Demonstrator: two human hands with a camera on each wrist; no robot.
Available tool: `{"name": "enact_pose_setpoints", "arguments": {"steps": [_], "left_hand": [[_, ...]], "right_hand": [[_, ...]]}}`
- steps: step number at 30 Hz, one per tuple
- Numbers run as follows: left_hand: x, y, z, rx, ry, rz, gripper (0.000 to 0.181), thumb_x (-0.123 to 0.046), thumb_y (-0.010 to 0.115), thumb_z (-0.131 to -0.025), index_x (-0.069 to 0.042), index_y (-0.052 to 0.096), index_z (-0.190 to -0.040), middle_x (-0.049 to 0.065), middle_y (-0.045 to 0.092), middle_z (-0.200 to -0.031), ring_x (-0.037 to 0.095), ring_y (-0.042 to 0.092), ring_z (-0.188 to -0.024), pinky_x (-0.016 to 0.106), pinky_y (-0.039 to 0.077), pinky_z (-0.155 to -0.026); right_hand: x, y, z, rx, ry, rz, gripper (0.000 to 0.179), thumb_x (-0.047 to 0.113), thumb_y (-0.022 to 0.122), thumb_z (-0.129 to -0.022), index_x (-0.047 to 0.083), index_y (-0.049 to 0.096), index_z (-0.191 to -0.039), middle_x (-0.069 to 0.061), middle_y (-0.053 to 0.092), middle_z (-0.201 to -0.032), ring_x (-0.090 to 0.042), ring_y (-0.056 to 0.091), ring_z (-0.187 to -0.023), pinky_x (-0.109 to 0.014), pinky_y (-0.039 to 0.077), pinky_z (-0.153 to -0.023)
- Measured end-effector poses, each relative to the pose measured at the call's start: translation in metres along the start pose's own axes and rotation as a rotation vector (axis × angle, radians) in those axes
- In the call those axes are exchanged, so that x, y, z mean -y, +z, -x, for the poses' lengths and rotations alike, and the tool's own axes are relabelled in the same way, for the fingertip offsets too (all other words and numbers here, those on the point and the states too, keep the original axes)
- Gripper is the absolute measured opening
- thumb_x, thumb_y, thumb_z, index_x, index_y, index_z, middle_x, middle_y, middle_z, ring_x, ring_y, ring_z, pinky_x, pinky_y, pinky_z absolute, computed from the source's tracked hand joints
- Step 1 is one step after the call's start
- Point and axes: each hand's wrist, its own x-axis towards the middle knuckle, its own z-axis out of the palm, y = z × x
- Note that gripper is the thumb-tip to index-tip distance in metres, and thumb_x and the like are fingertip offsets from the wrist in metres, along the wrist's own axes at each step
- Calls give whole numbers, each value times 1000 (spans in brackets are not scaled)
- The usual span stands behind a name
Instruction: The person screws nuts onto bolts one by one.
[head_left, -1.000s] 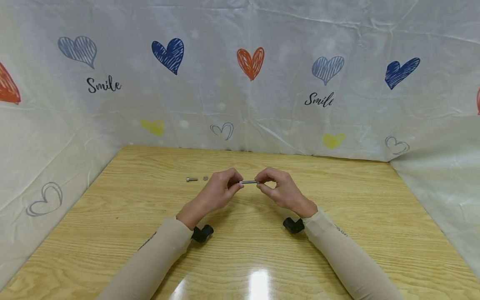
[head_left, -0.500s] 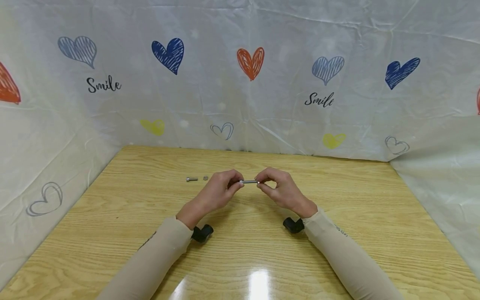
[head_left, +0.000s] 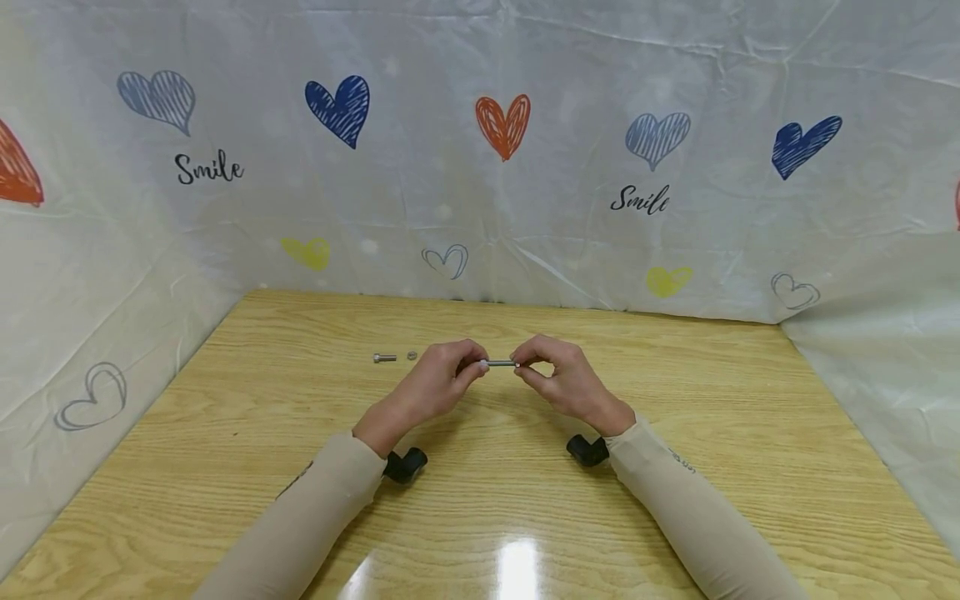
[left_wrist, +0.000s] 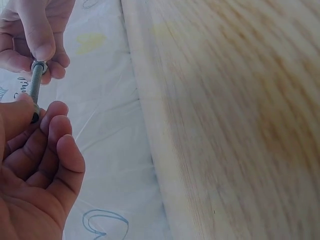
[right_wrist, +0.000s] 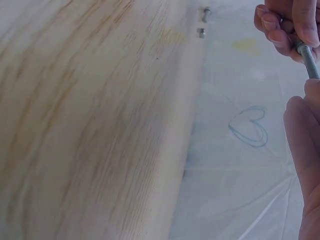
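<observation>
Close over the wooden table, my left hand point(head_left: 431, 383) pinches the head end of a long metal bolt point(head_left: 501, 363) between thumb and fingers. The bolt lies level, its bare shank spanning the gap between both hands. A dark socket shows in its head in the left wrist view. At the other end, my right hand point(head_left: 564, 383) pinches a hex nut point(left_wrist: 39, 65), which sits around the bolt's tip. Fingertips cover part of the nut and most of the bolt head.
A shorter bolt point(head_left: 385, 358) and a loose nut point(head_left: 412, 356) lie on the table point(head_left: 480, 500) left of my left hand. A white cloth point(head_left: 555, 250) printed with hearts stands behind the table. Black wrist cameras point(head_left: 406, 465) sit under both sleeves.
Both hands hold nearly the same place and grip. Only slight movement shows at the fingertips around the bolt and nut; the loose parts stay where they were.
</observation>
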Motion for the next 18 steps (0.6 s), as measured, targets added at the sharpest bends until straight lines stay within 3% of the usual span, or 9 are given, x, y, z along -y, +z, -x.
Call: {"name": "enact_pose_setpoints", "arguments": {"steps": [10,18], "left_hand": [[0,1,-1,16,-3,-31,15,-16,52,-100,-7,64,-98,8,65,-84,10,49,-62,29,44,-57],[-1,0,-1,37,-31,-33,21,-18,50,-101,-3,65,-100,9,65,-83,11,49,-60,29,43,-55]], "right_hand": [[-1,-2,0,-2,-23,-1,16,0,67,-88,10,68,-99,-4,67,-97,-15,65,-87,-28,54,-77],[-1,-3,0,6,-31,30,16,-1,69,-86,10,68,-98,-3,67,-97,-11,65,-87,-28,54,-76]]}}
